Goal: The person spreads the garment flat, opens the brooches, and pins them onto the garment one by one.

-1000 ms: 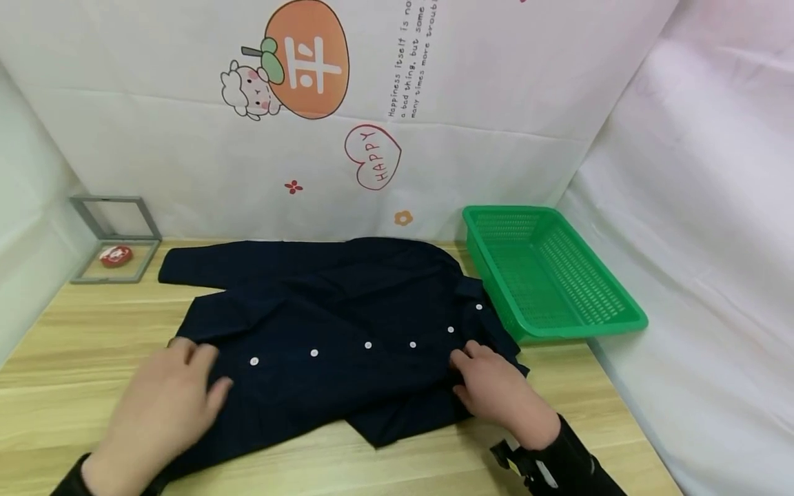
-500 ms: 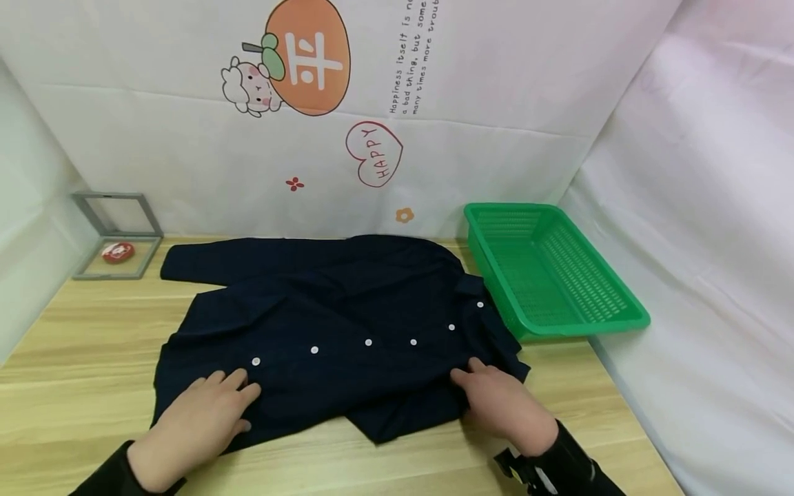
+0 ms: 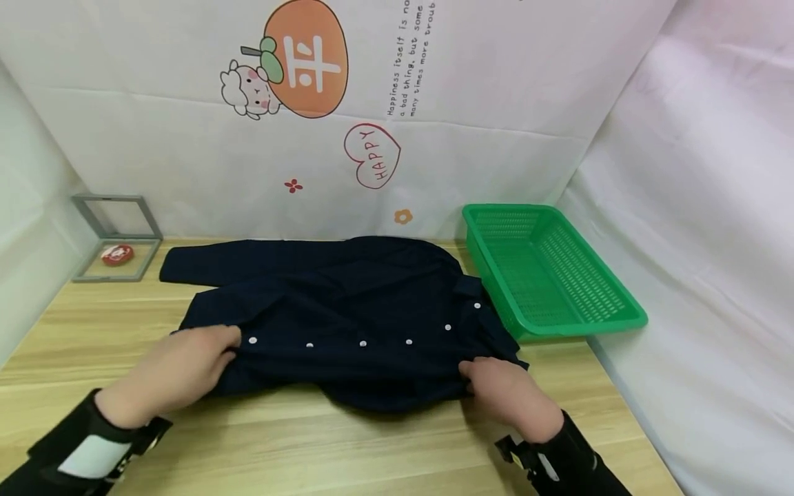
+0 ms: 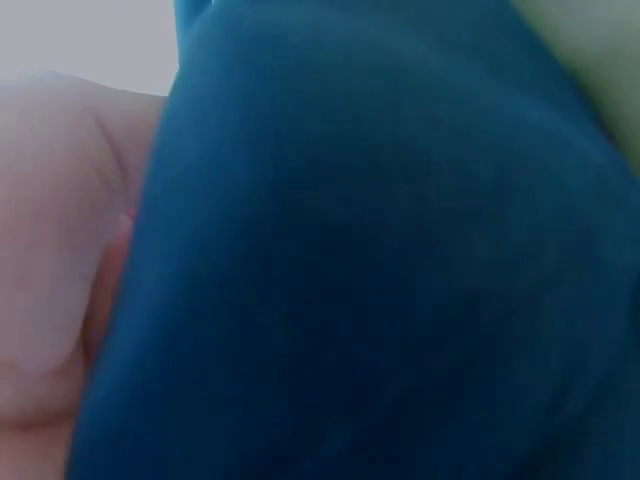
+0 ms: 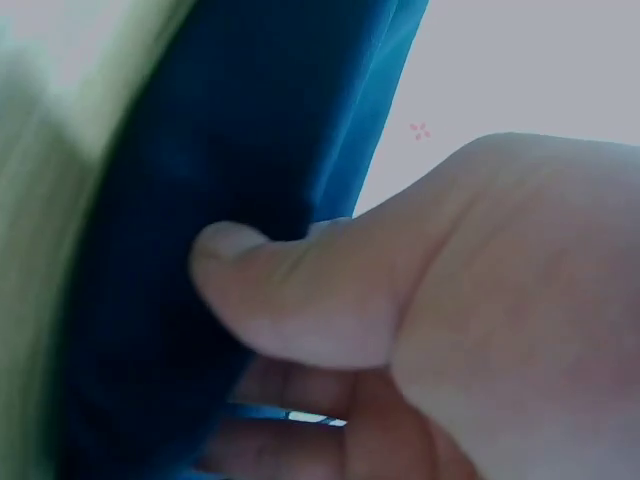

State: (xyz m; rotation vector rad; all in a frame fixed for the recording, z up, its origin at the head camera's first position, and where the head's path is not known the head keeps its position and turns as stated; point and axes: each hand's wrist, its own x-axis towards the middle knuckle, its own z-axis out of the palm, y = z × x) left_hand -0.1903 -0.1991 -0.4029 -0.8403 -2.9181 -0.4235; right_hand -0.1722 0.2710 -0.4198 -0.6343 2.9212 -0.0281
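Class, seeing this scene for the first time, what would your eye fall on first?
Probably the dark navy shirt, spread across the wooden table with its row of white buttons, gripped by the left hand and right hand. Next comes the green basket at the table's back right, then the large orange fruit printed on the white backdrop.

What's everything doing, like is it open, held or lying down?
Navy button-up shirt, spread out, near edge raised
Left hand, gripping the shirt
Right hand, pinching the shirt
Green plastic basket, upright
Gray hinged case, open, lid up
Red-and-white disc, lying in the case
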